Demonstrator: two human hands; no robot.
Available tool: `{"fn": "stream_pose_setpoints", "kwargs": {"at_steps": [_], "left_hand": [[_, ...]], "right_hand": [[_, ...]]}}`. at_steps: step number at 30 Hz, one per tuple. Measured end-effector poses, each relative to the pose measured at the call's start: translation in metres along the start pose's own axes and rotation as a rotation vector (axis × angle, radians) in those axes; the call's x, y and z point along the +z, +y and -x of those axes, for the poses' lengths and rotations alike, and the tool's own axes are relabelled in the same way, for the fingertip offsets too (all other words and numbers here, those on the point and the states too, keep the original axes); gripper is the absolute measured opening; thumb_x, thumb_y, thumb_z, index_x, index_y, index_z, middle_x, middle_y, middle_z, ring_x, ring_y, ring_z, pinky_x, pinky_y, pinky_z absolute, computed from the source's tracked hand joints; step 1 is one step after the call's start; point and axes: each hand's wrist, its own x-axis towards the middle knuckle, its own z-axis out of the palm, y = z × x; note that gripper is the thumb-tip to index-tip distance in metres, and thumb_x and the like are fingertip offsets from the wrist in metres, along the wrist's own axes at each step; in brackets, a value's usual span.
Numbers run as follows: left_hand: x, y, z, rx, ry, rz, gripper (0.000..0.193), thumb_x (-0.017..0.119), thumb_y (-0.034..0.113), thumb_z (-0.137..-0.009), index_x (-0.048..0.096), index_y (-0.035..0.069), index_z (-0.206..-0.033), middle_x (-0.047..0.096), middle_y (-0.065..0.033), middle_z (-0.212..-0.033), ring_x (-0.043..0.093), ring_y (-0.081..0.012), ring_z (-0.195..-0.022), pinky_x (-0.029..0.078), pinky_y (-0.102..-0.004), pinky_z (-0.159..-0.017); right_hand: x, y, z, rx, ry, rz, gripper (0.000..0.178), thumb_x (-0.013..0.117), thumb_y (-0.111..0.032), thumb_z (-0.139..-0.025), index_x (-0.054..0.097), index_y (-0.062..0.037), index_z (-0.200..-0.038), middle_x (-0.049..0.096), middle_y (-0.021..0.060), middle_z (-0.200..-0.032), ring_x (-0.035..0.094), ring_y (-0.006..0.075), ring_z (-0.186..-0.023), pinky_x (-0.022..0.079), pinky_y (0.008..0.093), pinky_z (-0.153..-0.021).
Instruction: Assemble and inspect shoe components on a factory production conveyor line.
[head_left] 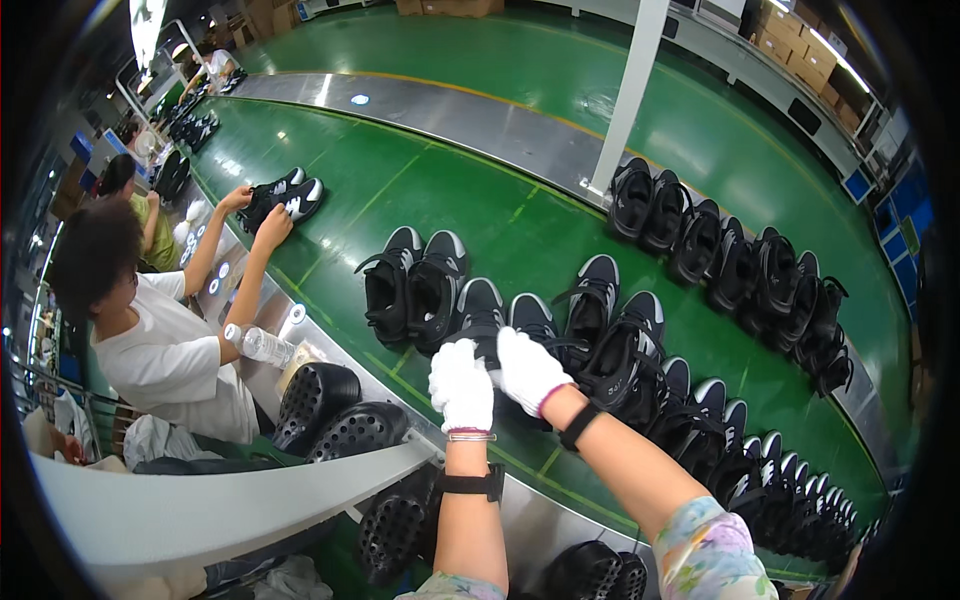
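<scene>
In a white glove, my left hand (462, 385) is closed at the collar of a black sneaker (481, 303) with a grey toe. My right hand (532, 372), gloved too, reaches in from the right with bent fingers against the same shoe; the exact grip is hidden. Just right of it sits a matching sneaker (531, 316), partly covered by my right hand. A pair of black sneakers (410, 280) stands to the left of my hands. On the right, another pair (622, 335) with loose straps or laces lies close to my right wrist.
The shoes stand on a green conveyor belt (390, 180). Several sneakers (720, 250) line its far side by a white post (630, 95); more run down at right. At left, a co-worker (165, 340) handles another pair (285, 197). Black perforated clogs (360, 430) and a plastic bottle (262, 345) sit nearer.
</scene>
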Motion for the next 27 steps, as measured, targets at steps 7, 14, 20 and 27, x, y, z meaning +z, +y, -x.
{"fn": "stream_pose_setpoints", "kwargs": {"at_steps": [7, 14, 20, 27], "left_hand": [[0.012, 0.011, -0.002, -0.126, -0.095, 0.016, 0.018, 0.065, 0.016, -0.084, 0.067, 0.012, -0.101, 0.064, -0.0120, -0.100, 0.063, -0.0335, -0.096, 0.050, -0.0459, -0.084], [-0.007, 0.028, 0.006, -0.266, 0.024, 0.077, 0.042, 0.064, 0.012, -0.088, 0.053, 0.010, -0.129, 0.056, -0.0178, -0.109, 0.060, -0.0376, -0.104, 0.051, -0.0476, -0.085], [-0.068, 0.052, 0.038, 0.049, 0.236, 0.323, 0.027, 0.059, 0.007, -0.093, 0.062, 0.002, -0.120, 0.064, -0.0174, -0.113, 0.063, -0.0317, -0.105, 0.050, -0.0403, -0.092], [-0.086, 0.081, 0.152, 0.526, -0.306, 0.593, 0.020, 0.064, 0.008, -0.093, 0.065, 0.001, -0.112, 0.067, -0.0124, -0.103, 0.065, -0.0256, -0.094, 0.051, -0.0347, -0.088]], "right_hand": [[0.041, 0.014, -0.037, 0.154, 0.082, 0.271, 0.024, 0.065, -0.017, -0.082, 0.059, -0.0048, -0.102, 0.069, 0.0185, -0.084, 0.071, 0.0353, -0.081, 0.057, 0.0447, -0.070], [-0.037, -0.022, -0.025, 0.129, 0.104, 0.033, 0.020, 0.053, -0.015, -0.089, 0.061, 0.0005, -0.099, 0.067, 0.0244, -0.086, 0.067, 0.0421, -0.085, 0.054, 0.0480, -0.077], [-0.202, -0.064, 0.106, -0.068, 0.509, -0.173, 0.009, 0.059, -0.012, -0.088, 0.059, -0.0043, -0.092, 0.063, 0.0154, -0.080, 0.063, 0.0329, -0.076, 0.050, 0.0421, -0.068], [-0.255, -0.046, 0.335, 0.262, 0.334, -0.225, 0.013, 0.067, -0.014, -0.090, 0.067, -0.0028, -0.097, 0.067, 0.0060, -0.082, 0.064, 0.0111, -0.065, 0.052, 0.0253, -0.057]]}}
